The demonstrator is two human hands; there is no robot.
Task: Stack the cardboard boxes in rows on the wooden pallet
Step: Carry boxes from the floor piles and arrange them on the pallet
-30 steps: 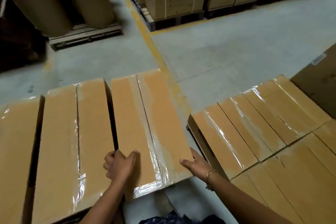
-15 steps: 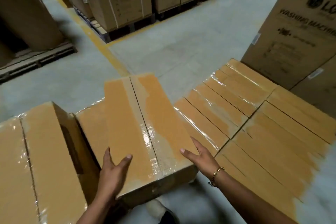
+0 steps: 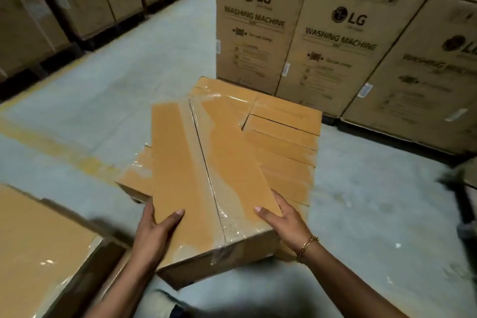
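Cardboard box (image 3: 206, 175), long and sealed with clear tape down its middle seam, is carried at its near end between a person's two bare hands, above and partly overlapping the stacked boxes (image 3: 284, 137) that lie in a flat layer on the grey floor (image 3: 116, 90). Left hand (image 3: 157, 230) cups the near left corner, thumb lying flat on the top face and fingers wrapped under the edge; right hand (image 3: 281, 217) clamps the near right corner the same way, thumb on top, a gold bracelet (image 3: 307, 246) at the wrist. Both forearms reach forward from the bottom of the frame. Beyond the stacked boxes stand tall washing machine cartons (image 3: 335, 39); to the near left of the stacked boxes sits another wrapped box (image 3: 44, 253). Compared with half a second earlier, the carried box has swung rightward, away from the left-hand group it sat against, and now hangs over the stacked boxes, with the washing machine cartons filling far more of the view. The pallet itself cannot be made out.
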